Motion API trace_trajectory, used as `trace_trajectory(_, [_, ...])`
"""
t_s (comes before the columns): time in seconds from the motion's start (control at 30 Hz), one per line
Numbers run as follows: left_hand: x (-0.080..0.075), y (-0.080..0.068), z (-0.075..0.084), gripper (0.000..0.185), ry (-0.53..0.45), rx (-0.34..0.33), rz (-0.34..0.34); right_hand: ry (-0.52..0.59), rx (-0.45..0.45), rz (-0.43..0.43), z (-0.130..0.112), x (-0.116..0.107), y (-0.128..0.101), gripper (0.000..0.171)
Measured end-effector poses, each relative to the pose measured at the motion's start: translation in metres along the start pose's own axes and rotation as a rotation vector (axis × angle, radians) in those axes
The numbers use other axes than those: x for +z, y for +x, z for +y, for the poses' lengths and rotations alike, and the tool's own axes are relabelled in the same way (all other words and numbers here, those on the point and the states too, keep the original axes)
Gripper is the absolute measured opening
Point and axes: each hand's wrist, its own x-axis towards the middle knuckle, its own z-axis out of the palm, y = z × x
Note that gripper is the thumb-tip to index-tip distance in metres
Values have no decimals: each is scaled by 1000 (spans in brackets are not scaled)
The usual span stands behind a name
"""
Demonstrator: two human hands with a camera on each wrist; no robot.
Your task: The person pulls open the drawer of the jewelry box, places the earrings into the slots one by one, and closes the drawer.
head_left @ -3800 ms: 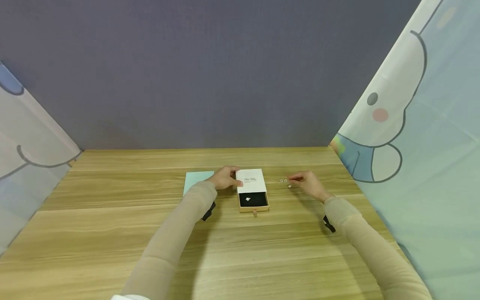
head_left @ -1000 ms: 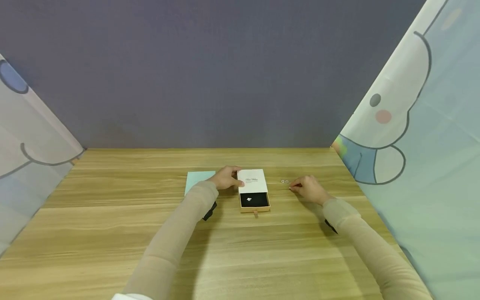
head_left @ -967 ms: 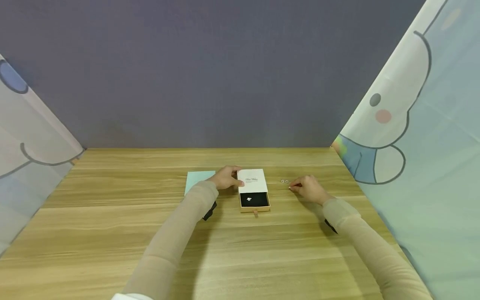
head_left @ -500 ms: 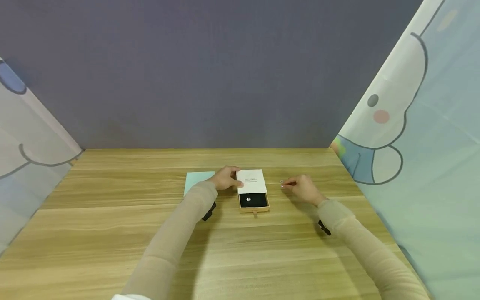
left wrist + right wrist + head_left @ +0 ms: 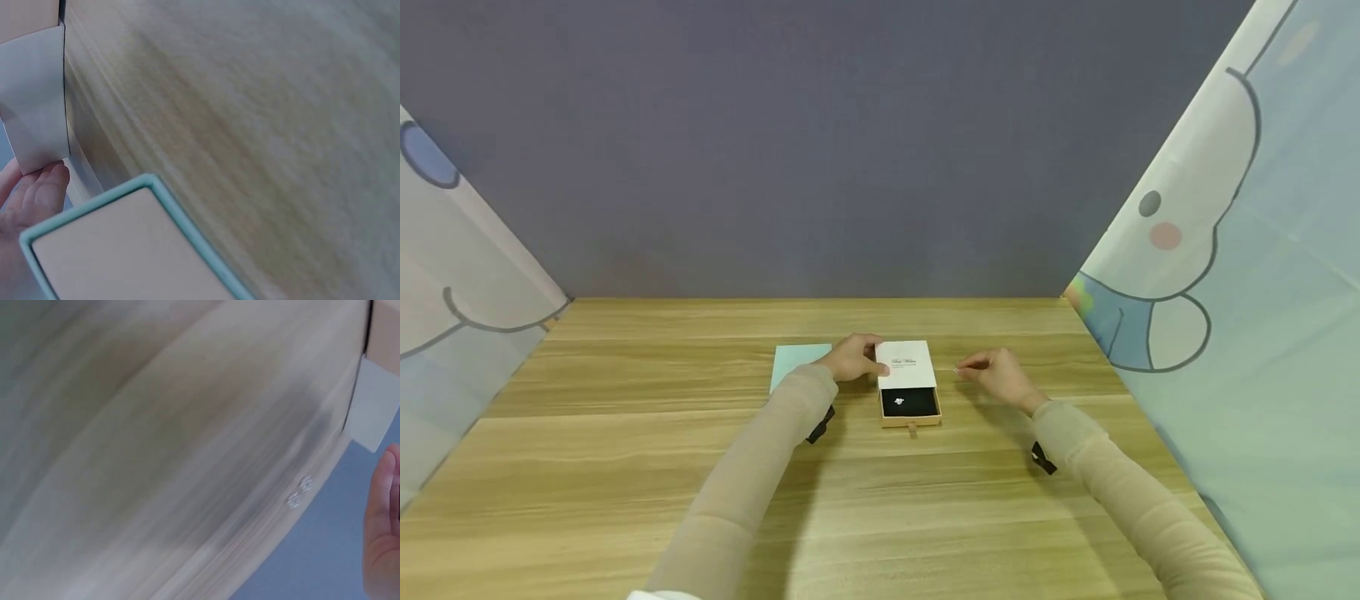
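My left hand (image 5: pixel 852 358) grips the white sleeve (image 5: pixel 906 363) of a small jewellery box, thumb on its left side and fingers at the far end. Its tan drawer (image 5: pixel 910 421), lined in black, is partly pulled out toward me. A silvery jewellery piece (image 5: pixel 898 402) lies on the lining. To the right of the box, my right hand (image 5: pixel 1000 377) pinches a tiny silvery jewellery piece (image 5: pixel 956 370) between thumb and fingertips. Two flower-shaped silvery pieces (image 5: pixel 305 482) lie on the table in the right wrist view; the right hand's fingers hide them in the head view.
A teal-edged flat box part (image 5: pixel 797 360), pale inside (image 5: pixel 131 250), lies left of the jewellery box, partly behind the left forearm. The wooden table (image 5: pixel 880 517) ends at a dark grey panel (image 5: pixel 820 167) at the back. Printed curtains (image 5: pixel 1285 333) hang on both sides.
My right hand has picked up the tiny silvery piece from the table and moved left toward the jewellery box. The left hand stays on the white sleeve.
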Motion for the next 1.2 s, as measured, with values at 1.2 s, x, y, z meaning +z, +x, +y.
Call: trace_trajectory(1.2, [4,5,-4,70,40,16,25,213,26,-199,-41,35,-9,9])
